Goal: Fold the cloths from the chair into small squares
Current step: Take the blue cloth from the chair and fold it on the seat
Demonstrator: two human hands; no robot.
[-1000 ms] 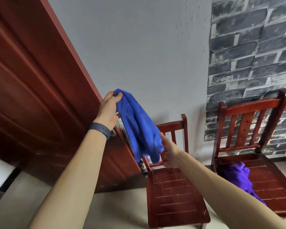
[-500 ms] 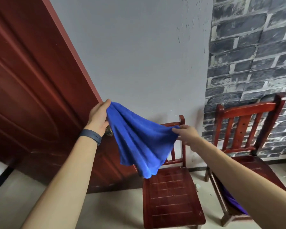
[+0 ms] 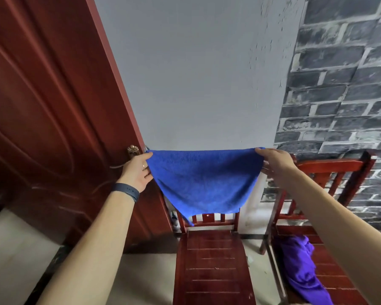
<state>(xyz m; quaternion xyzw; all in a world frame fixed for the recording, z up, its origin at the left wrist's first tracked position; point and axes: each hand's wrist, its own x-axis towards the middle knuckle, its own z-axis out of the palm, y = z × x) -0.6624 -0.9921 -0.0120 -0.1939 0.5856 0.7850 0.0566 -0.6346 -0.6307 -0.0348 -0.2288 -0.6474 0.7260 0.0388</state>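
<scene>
Grey wall behind; above the empty wooden chair (image 3: 213,267), left hand (image 3: 138,170) and right hand (image 3: 277,162) pinch the blue cloth's (image 3: 204,181) top corners, stretching it flat, apparently for folding.

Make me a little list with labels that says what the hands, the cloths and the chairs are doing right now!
left hand: pinches the blue cloth's top left corner
right hand: pinches its top right corner
blue cloth: spread wide in the air, hanging down, not yet folded
purple cloth: crumpled on the right chair's seat
middle chair: seat bare, below the blue cloth
right chair: against the brick-pattern wall
door: reddish brown, at the left
wristband: on the left wrist
</scene>
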